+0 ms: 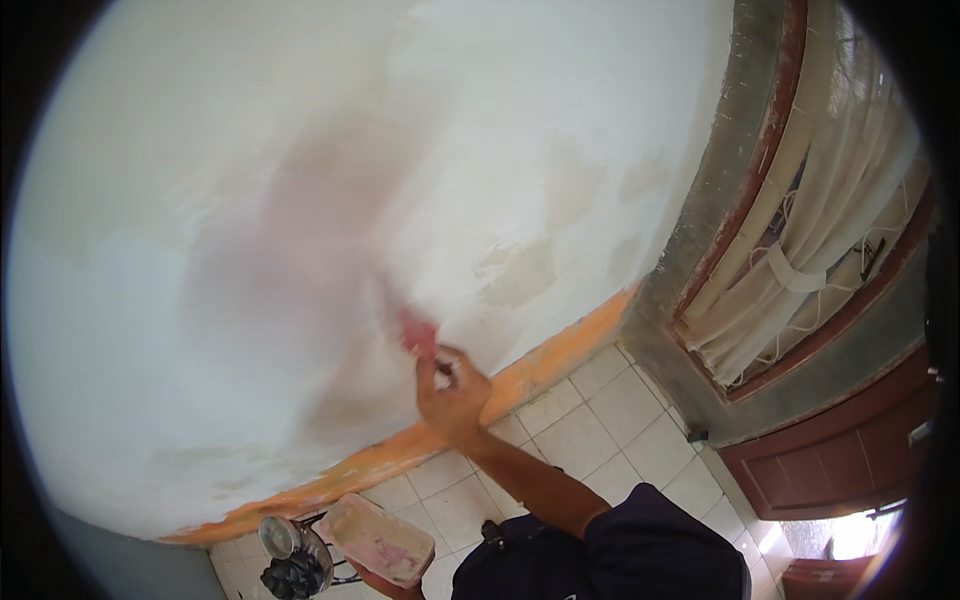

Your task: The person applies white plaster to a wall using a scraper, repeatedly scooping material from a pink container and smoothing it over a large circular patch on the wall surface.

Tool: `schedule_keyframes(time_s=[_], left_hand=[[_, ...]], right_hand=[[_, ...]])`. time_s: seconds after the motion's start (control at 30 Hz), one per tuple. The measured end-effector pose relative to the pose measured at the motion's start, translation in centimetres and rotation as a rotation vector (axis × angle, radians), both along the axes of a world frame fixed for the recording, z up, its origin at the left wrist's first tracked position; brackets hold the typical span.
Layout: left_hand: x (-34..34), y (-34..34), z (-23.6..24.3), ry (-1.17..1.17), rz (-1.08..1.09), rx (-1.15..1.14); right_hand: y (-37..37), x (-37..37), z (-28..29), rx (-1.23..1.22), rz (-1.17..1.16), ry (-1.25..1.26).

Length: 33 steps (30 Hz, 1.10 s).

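Holding red tool [418, 335] at patchy white wall [580, 120], tiled floor [612, 418], pale curtain [742, 325]

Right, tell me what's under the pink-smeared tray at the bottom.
Part of the left hand shows at the lower edge of the tray. I can't make out its fingers; anything else directly beneath is covered.

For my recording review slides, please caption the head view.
Right hand holds a red tool at a patchy white wall; left hand supports a smeared tray above tiled floor.
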<state>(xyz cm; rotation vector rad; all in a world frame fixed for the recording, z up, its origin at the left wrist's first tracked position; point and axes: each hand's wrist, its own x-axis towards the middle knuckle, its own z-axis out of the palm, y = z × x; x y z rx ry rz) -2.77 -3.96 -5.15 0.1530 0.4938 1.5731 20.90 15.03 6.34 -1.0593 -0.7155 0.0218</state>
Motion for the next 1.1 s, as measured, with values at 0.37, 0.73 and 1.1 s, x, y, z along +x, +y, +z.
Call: schedule_keyframes(time_s=[0.37, 0.73, 1.1], left_hand=[[1.2, 0.6, 0.9, 0.072, 0.003, 0.065], [0.3, 1.4, 0.4, 0.178, 0.052, 0.026], [-6.0, -1.7, -5.2, 0.158, 0.192, -0.231]], right_hand=[[-2.7, 14.8, -15.9, -0.394, -0.173, 0.588], [2.1, 9.6, -16.1, -0.435, -0.29, 0.454], [7.7, 1.9, -12.5, -0.421, -0.306, 0.211]])
